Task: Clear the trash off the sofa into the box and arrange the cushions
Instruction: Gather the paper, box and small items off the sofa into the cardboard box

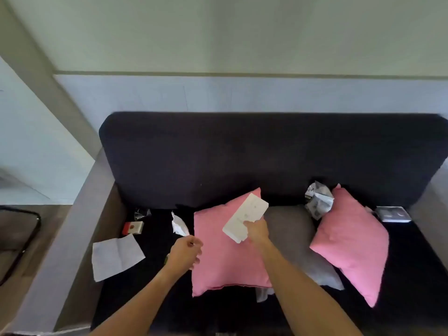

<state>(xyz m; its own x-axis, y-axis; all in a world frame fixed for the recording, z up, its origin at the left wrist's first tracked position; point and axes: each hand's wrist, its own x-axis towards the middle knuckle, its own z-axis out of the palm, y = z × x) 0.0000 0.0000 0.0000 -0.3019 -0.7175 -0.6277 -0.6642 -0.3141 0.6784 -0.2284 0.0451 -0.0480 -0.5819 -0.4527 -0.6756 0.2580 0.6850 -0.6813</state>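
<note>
The dark sofa (pixel 242 161) has a black seat and a tall dark backrest, and litter lies scattered over it. The right hand (pixel 257 230) is closed on the lower corner of a flat white card (pixel 244 218), long and rectangular with faint print, held tilted above the left pink cushion (pixel 225 258). The left hand (pixel 185 253) is pinched shut on the bottom tip of a crumpled white paper scrap (pixel 179 225), which stands up just left of that cushion.

The left pink cushion lies flat on the seat, its top corner against the backrest. A grey cushion (pixel 303 243) lies partly under it, between it and the right pink cushion (pixel 351 243), which lies slanted across the right of the seat. A crumpled ball of printed paper (pixel 318 201) sits against the backrest, touching the upper edge of the right pink cushion. A flat silvery packet (pixel 394 214) lies at the far right of the seat.

At the left end, a creased white sheet (pixel 116 257) lies flat over the seat edge and the grey armrest (pixel 60 251). Behind it sits a small red and white packet (pixel 132 227), and near that a clear crinkled wrapper (pixel 142 213) close to the backrest
</note>
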